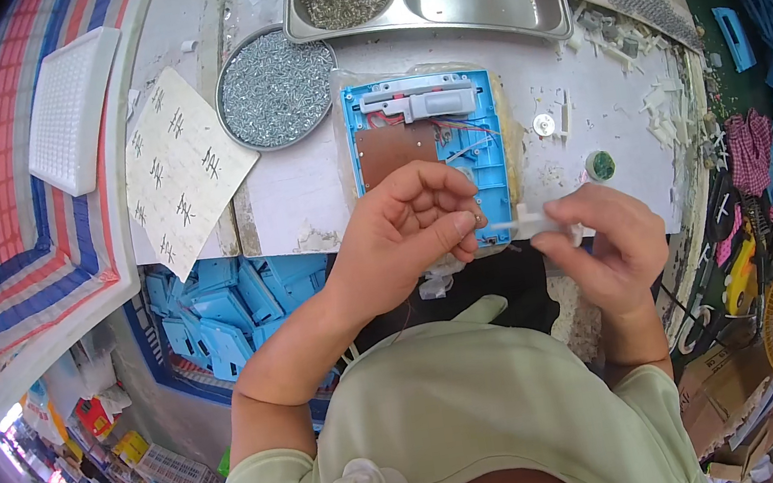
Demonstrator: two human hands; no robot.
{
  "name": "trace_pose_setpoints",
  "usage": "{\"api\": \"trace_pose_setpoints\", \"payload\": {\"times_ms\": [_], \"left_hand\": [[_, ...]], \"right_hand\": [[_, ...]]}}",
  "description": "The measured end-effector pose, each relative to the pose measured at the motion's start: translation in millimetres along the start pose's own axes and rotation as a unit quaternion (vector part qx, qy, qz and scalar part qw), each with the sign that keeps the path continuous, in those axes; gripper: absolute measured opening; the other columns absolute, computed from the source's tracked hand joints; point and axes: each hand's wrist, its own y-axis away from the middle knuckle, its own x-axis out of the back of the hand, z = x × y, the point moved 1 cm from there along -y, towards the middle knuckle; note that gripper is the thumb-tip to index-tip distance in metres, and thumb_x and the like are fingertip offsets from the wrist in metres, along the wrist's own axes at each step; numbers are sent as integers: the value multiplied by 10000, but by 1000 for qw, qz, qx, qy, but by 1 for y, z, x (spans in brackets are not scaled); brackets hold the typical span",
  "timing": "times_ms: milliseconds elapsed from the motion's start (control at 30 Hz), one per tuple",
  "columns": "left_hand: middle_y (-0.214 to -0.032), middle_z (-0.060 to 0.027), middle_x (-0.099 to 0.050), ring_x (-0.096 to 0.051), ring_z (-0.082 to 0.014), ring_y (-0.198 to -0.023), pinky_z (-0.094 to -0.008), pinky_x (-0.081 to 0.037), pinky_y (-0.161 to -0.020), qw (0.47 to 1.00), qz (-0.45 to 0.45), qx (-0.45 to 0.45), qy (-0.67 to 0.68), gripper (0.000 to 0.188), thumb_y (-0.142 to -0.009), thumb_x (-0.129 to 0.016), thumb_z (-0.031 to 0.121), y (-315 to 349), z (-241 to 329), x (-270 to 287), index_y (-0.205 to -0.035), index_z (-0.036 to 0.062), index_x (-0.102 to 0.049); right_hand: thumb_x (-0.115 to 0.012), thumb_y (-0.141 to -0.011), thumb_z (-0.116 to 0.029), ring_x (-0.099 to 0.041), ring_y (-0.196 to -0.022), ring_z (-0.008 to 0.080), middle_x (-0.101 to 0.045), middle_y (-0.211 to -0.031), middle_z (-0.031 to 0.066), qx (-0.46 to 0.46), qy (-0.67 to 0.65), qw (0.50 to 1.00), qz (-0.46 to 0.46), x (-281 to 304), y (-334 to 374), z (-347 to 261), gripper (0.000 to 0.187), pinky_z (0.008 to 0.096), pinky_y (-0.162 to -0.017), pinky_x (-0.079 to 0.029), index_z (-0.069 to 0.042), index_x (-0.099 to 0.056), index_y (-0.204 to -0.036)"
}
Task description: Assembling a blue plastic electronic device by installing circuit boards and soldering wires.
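My left hand point(408, 219) hovers over the lower part of a blue plastic casing point(489, 153). Its thumb and forefinger are pinched together; whatever lies between them is too small to name. My right hand point(613, 239), to the right of the casing, grips a small white plastic piece point(530, 218) between thumb and fingers. A thin stem on that piece points at my left fingertips. Inside the casing are a brown board point(393, 150), red and blue wires and, along the far end, a grey-white module point(421, 101). My left hand covers part of the casing.
Beyond the casing are a steel compartment tray point(406, 11) and a round dish point(276, 89) of small screws. A paper sheet point(184, 171) lies left. To the right are a white disc point(544, 124), a green-topped round item point(600, 166) and white plastic scraps. Blue casings point(218, 310) fill a bin lower left.
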Motion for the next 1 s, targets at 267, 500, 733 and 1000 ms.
{"api": "trace_pose_setpoints", "payload": {"times_ms": [267, 500, 733, 1000], "left_hand": [[-1028, -82, -678, -672, -115, -855, -264, -571, -758, 994, -3, -8, -113, 231, -985, -643, 5, 1, -1, -14, -1207, -6, -579], [-893, -79, -718, -688, -185, -731, -305, -546, -675, 804, 26, -156, -573, 163, -944, -705, 94, -33, 31, -8, -1091, 28, -682], [-885, -119, -719, -695, -278, -737, -368, -545, -676, 683, 23, -227, -694, 125, -879, -750, 127, -58, 17, -6, -968, 42, -728], [-791, -76, -663, -644, -222, -670, -329, -507, -606, 808, 103, -263, -517, 104, -825, -774, 19, -28, 21, 17, -906, 42, -713]], "right_hand": [[-856, -752, -39, -698, -693, 237, -736, -862, 112, -5, 19, 995, -94, -5, 2, 6, 349, 309, -589, -522, -9, -728, -1075], [-763, -886, -81, -754, -974, 273, -754, -1089, 172, -369, -443, 813, -82, 6, 41, 43, 366, 338, -779, -594, 39, -695, -1225], [-803, -853, -154, -612, -900, 206, -667, -967, 81, -205, -290, 928, -113, 13, 36, 59, 435, 360, -767, -494, 18, -700, -1240], [-843, -716, -137, -569, -858, 288, -615, -954, 80, -66, 85, 982, -157, 4, -11, 44, 335, 391, -737, -486, -74, -707, -1016]]}}
